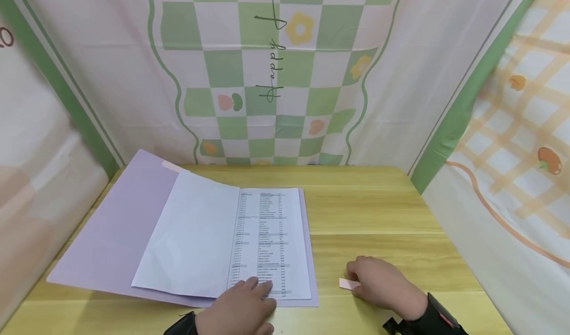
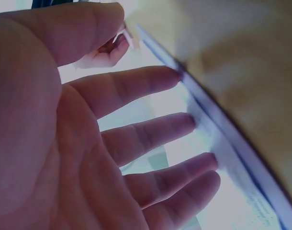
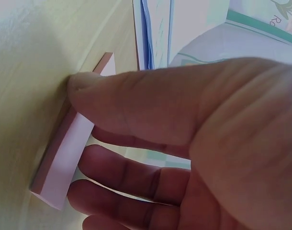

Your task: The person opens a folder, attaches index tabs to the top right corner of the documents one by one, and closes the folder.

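A purple folder (image 1: 111,226) lies open on the table, with a blank white page (image 1: 191,236) on its left side and a printed sheet (image 1: 271,241) of listed rows on its right. My left hand (image 1: 242,308) rests its fingertips on the printed sheet's bottom edge, fingers straight and spread in the left wrist view. To the right of the folder, my right hand (image 1: 383,280) pinches a small pale pink pad of sticky notes (image 3: 64,158) between thumb and fingers, down at the tabletop. The hand covers part of the pad in the head view.
A pale pink strip (image 1: 172,167) shows at the folder's top edge, above the blank page. Under everything is a light wooden table (image 1: 369,201). Patterned curtains (image 1: 311,77) hang behind it and on both sides.
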### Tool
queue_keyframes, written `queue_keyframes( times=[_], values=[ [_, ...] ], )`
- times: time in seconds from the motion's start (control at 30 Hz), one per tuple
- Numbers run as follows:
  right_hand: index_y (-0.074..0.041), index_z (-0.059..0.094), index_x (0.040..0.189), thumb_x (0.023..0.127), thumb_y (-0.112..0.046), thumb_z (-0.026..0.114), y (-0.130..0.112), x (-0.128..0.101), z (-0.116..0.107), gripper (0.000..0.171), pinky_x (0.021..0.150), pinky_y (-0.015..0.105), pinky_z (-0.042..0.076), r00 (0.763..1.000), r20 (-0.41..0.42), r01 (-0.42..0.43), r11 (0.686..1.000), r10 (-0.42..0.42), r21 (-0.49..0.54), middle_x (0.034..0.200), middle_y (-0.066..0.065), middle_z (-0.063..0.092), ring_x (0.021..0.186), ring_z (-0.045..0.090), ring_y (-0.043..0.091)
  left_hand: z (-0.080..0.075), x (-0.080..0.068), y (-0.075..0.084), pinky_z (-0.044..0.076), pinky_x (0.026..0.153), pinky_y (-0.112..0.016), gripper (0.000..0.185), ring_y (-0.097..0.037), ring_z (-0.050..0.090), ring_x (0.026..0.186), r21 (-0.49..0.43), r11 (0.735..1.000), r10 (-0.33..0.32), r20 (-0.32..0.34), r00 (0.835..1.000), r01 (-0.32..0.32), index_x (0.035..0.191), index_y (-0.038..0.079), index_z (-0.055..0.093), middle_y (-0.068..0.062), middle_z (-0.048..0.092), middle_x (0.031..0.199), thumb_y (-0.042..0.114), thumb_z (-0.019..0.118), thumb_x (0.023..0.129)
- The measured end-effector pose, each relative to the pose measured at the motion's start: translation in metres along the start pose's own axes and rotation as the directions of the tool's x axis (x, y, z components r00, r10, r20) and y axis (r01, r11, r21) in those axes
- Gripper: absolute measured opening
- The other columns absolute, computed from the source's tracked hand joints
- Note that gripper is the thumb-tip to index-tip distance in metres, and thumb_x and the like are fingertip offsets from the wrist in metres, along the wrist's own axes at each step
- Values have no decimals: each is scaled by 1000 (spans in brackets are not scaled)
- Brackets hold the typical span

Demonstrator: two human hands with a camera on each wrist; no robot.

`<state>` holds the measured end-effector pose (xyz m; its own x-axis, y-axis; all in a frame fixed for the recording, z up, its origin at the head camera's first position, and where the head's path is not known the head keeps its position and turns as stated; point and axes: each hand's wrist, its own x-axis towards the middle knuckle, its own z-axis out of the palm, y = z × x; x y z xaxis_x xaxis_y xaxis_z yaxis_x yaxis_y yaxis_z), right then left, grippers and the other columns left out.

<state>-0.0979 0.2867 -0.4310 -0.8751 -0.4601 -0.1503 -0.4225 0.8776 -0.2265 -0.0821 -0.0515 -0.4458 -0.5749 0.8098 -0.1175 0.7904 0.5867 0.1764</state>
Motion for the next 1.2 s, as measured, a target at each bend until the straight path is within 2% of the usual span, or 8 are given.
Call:
queue_keyframes(
  times=[0.1, 0.17, 0.4, 0.7, 0.87, 1.03, 1.13, 1.2],
  values=[
    [-23, 53, 79, 81, -15, 79, -1, -1, 0, 27, 56, 29, 34, 1000, -2, 7, 1000, -7, 2, 72, -10, 41, 60, 37, 8, -3, 4, 0, 45, 72, -30, 21, -11, 49, 80, 4, 1000, 22, -37, 999, -22, 82, 26, 64, 10, 58, 94, 45, 66, 91],
    [-23, 54, 80, 82, -16, 79, -1, 0, 0, 26, 56, 28, 34, 1000, -5, 7, 1000, -7, 11, 73, -11, 42, 60, 37, 7, -5, 6, 0, 45, 73, -29, 22, -9, 49, 79, -4, 999, 42, -53, 998, -42, 83, 25, 65, 12, 57, 90, 45, 66, 92],
    [-21, 55, 81, 82, -14, 77, -6, 5, 1, 23, 55, 28, 36, 1000, -13, -9, 1000, 9, 10, 73, -11, 44, 60, 39, 7, -13, 14, 3, 49, 86, -29, 21, -8, 60, 99, -71, 989, 115, -163, 980, -128, 99, 19, 73, 8, 66, 106, 37, 61, 97],
    [-20, 56, 80, 85, -12, 70, -13, 7, -9, 18, 52, 27, 36, 999, -39, 3, 996, 1, 85, 70, -11, 45, 58, 40, 6, -18, 22, 8, 48, 78, -20, 17, -1, 59, 89, -100, 974, 168, -283, 944, -204, 102, 16, 73, 11, 65, 100, 27, 61, 97],
    [-23, 57, 81, 89, -18, 69, -20, 12, -20, 15, 52, 26, 39, 996, -86, 29, 984, -14, 176, 70, -14, 48, 56, 42, 4, -22, 30, 10, 47, 78, -16, 14, 1, 59, 85, -176, 959, 134, -409, 903, -222, 103, 14, 73, 11, 65, 95, 21, 64, 95],
    [-26, 57, 84, 98, -36, 64, -35, 15, -31, 18, 61, 27, 43, 985, -167, 96, 957, -51, 273, 78, -16, 54, 63, 48, 3, -26, 37, 13, 45, 74, -11, 17, 3, 59, 82, -312, 926, 34, -496, 868, -214, 111, 13, 70, 9, 66, 98, 16, 64, 95],
    [-27, 58, 88, 99, -36, 63, -46, 16, -38, 15, 67, 30, 48, 965, -241, 178, 937, -106, 301, 83, -18, 57, 72, 52, 3, -29, 41, 15, 47, 74, -13, 26, 5, 60, 84, -434, 878, -55, -511, 858, -202, 120, 11, 66, 7, 66, 102, 13, 65, 95],
    [-27, 58, 90, 98, -29, 65, -53, 18, -42, 10, 70, 31, 50, 947, -289, 227, 924, -137, 309, 87, -19, 57, 77, 54, 3, -32, 43, 17, 49, 76, -15, 31, 4, 61, 87, -530, 822, -110, -507, 855, -208, 127, 8, 63, 5, 65, 106, 13, 64, 97]
  ],
)
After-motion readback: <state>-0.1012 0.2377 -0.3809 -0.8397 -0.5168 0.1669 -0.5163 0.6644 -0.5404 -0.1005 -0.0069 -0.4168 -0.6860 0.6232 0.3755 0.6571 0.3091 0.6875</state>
